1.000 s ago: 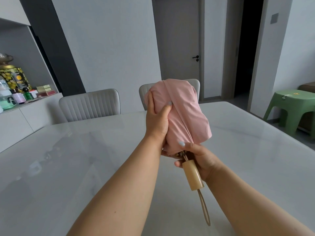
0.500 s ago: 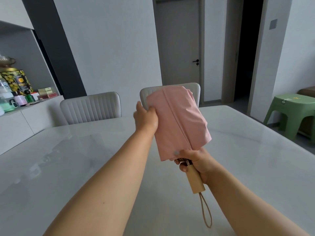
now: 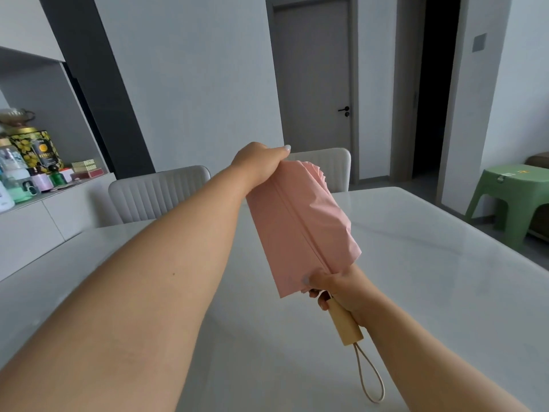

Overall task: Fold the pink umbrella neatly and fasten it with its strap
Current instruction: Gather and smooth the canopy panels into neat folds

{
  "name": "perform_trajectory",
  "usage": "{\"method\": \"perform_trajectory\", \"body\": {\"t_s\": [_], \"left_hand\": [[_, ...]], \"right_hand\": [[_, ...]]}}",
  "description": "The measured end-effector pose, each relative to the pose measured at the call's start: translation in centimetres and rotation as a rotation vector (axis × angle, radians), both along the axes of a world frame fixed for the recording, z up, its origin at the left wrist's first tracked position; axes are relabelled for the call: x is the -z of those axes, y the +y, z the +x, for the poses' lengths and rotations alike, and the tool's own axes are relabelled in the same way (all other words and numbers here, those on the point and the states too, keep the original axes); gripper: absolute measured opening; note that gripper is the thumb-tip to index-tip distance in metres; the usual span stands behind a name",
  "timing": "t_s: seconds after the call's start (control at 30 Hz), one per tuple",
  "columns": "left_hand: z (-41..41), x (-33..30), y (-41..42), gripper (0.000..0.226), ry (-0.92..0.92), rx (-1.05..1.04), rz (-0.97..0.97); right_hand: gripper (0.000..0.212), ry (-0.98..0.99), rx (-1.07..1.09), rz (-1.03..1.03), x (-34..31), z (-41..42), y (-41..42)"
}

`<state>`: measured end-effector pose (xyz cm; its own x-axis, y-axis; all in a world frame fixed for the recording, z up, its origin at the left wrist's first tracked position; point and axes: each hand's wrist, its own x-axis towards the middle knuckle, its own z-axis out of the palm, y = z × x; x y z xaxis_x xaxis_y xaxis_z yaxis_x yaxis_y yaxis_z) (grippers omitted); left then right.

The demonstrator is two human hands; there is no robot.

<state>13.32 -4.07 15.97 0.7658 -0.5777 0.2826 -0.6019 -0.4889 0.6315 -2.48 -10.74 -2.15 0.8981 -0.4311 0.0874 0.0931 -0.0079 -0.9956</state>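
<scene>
The pink umbrella (image 3: pixel 297 224) is collapsed and held in the air above the white table (image 3: pixel 430 278), tip pointing away and up. Its fabric is gathered loosely, with one flat panel drawn out to the left. My left hand (image 3: pixel 258 166) pinches the far top edge of that panel. My right hand (image 3: pixel 338 288) grips the umbrella's lower end where the fabric meets the wooden handle (image 3: pixel 346 325). A beige cord loop (image 3: pixel 370 379) hangs from the handle. I cannot make out the fastening strap.
Two grey chairs, one (image 3: pixel 157 197) at the left and one (image 3: pixel 326 166) behind the umbrella, stand at the table's far side. A sideboard (image 3: pixel 44 209) at the left carries tins and bottles. A green stool (image 3: pixel 514 197) is at the right, with a closed door (image 3: pixel 315 84) behind.
My left hand slid from the umbrella's middle up to its far top edge, pulling a fabric panel flat. The umbrella tilted further away from me. My right hand kept its grip.
</scene>
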Motion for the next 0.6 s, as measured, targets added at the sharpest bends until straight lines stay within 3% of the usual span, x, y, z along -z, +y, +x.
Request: {"method": "perform_trajectory", "body": {"t_s": [0.07, 0.2, 0.3, 0.4, 0.47, 0.6], "left_hand": [[0.6, -0.1, 0.2, 0.055, 0.121, 0.032, -0.042], [0.8, 0.3, 0.8, 0.025, 0.346, 0.183, -0.218], [0.9, 0.6, 1.4, 0.038, 0.517, 0.344, -0.375], [0.7, 0.5, 1.6, 0.060, 0.461, 0.357, -0.253], [0.3, 0.2, 1.8, 0.061, 0.396, 0.320, -0.196], [0.8, -0.2, 2.4, 0.055, 0.572, 0.448, -0.356]], "right_hand": [[0.018, 0.004, -0.008, 0.003, 0.1, 0.0, 0.0], [0.034, -0.002, -0.032, 0.018, 0.0, 0.1, 0.2], [0.034, -0.015, -0.041, 0.027, -0.1, 0.0, 0.3], [0.038, -0.005, -0.047, 0.031, 0.0, 0.0, 0.3], [0.039, 0.015, -0.064, 0.033, 0.0, 0.0, 0.4], [0.030, 0.027, -0.096, 0.069, -0.2, -0.1, 0.8]]}}
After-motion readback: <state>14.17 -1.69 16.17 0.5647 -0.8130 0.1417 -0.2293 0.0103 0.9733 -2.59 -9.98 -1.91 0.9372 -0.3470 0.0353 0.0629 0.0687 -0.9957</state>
